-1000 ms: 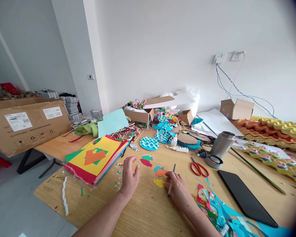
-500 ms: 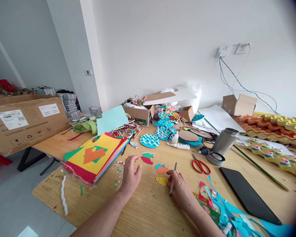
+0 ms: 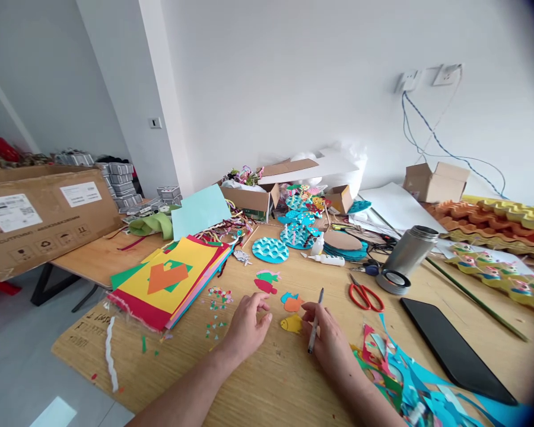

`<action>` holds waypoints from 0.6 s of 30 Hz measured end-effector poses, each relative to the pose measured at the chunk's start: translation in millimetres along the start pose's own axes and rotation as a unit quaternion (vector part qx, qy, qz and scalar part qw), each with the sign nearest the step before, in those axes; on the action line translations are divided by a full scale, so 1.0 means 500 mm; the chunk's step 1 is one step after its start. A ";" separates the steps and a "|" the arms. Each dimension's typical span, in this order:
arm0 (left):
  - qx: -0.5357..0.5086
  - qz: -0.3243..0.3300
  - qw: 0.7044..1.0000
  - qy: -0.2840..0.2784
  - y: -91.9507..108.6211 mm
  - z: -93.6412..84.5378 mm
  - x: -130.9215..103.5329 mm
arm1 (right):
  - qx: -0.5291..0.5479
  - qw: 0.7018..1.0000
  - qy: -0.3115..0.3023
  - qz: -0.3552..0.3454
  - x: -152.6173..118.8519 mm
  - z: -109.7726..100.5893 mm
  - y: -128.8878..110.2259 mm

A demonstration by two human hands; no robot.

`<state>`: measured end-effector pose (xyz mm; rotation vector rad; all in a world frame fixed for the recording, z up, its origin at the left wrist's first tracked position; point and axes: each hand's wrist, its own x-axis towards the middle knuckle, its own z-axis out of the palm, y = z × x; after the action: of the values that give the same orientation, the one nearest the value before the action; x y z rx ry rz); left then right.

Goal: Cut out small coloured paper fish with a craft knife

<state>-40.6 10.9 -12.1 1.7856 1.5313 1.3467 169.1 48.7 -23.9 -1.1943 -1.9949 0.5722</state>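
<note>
My right hand [image 3: 328,339] grips a dark pen [image 3: 315,323] held upright between thumb and fingers. Its fingertips are close by the tail end of a yellow paper fish [image 3: 290,323] that has a drawn eye and lines. My left hand [image 3: 249,323] is over the table left of that fish, fingers loosely bent, thumb apart, with nothing seen in it. Beyond the hands lie an orange paper fish [image 3: 292,303] overlapping a blue one, and a red paper fish [image 3: 265,286] beside a green-and-pink one [image 3: 267,276].
Stacked coloured paper [image 3: 169,284] and tiny confetti [image 3: 218,299] lie left. Red-handled scissors [image 3: 365,296], a metal flask [image 3: 412,252], a black phone [image 3: 454,344] and paper scraps [image 3: 398,376] are right. Behind stand a blue wavy disc [image 3: 270,250] and a glue bottle [image 3: 329,260].
My left hand has moved right and a little down, nearer the yellow fish. My right hand stays beside that fish with the pen. The camera view has shifted slightly.
</note>
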 end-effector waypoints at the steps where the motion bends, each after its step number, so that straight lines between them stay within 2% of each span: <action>1: -0.012 -0.009 1.000 -0.012 0.003 -0.001 -0.001 | 0.009 1.000 0.006 0.002 -0.001 0.001 -0.003; 8: -0.127 -0.046 0.984 -0.114 0.030 -0.007 -0.001 | 0.074 0.996 0.052 0.011 -0.011 0.010 -0.036; 13: -0.152 -0.061 0.981 -0.106 0.029 0.005 0.000 | 0.142 0.988 0.065 0.017 -0.018 0.013 -0.058; 18: -0.160 -0.070 0.980 -0.092 0.021 0.007 0.004 | 0.250 0.960 0.093 0.085 -0.004 0.005 -0.052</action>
<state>-32.5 10.3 -4.2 1.5271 1.2382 1.2406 153.5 34.6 -8.4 -1.0572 -1.4774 0.9480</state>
